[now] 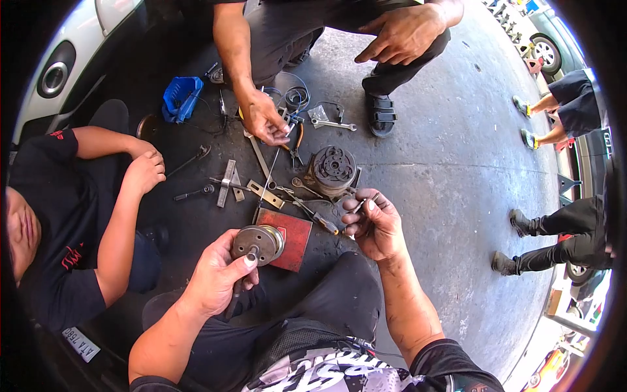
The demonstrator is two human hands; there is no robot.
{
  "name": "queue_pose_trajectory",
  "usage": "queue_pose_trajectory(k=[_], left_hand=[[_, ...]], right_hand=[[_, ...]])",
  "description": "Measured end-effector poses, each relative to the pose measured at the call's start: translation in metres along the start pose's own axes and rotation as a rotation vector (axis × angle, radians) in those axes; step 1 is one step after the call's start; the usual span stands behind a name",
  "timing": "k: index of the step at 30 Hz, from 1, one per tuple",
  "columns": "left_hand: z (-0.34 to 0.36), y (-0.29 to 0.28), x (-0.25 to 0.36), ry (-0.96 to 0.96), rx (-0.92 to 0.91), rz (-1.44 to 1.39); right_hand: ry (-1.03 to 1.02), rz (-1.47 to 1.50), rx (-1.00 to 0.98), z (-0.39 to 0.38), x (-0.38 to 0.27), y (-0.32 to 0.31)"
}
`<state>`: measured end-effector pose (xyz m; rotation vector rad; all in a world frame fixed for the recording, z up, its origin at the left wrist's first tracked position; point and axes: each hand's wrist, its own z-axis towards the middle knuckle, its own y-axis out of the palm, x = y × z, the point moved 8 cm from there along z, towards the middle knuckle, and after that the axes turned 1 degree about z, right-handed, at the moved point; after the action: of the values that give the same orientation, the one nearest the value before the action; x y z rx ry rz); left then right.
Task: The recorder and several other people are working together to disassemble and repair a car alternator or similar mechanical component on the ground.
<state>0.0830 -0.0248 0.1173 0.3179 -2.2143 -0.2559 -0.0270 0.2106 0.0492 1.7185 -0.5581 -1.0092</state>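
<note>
My left hand point(221, 274) grips a round metal hub point(266, 239) with holes in its face and a shaft at its centre, and its thumb rests by the shaft's end. To the right, my right hand point(373, 225) is raised with curled fingers around a small metal piece point(358, 204) that is too small to name. Below the hub lies a red metal block point(293, 245). A dark round mechanical assembly point(333, 168) sits on the floor beyond my right hand. Pliers point(295, 152), metal bars point(227, 184) and screwdrivers point(322, 219) lie around these things.
One co-worker point(232, 46) crouches opposite, a hand over the tools; another point(59, 222) sits at left. Two people's legs point(555, 225) show at right. A blue plastic container point(179, 98), spanner point(333, 124), white car point(49, 46) and concrete floor point(450, 196) surround the work.
</note>
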Motion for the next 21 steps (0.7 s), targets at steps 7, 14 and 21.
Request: queue_pose_trajectory(k=[7,14,21], left_hand=[[-0.006,0.002,0.000,0.017,-0.038,-0.057],[-0.006,0.004,-0.002,0.024,-0.044,-0.071],[-0.003,0.001,-0.005,-0.013,0.008,-0.067]], right_hand=[[0.044,0.152,0.230,-0.006,0.021,0.009],[0.120,0.181,0.074,-0.005,0.027,0.035],[0.144,0.162,0.070,-0.006,0.026,0.028]])
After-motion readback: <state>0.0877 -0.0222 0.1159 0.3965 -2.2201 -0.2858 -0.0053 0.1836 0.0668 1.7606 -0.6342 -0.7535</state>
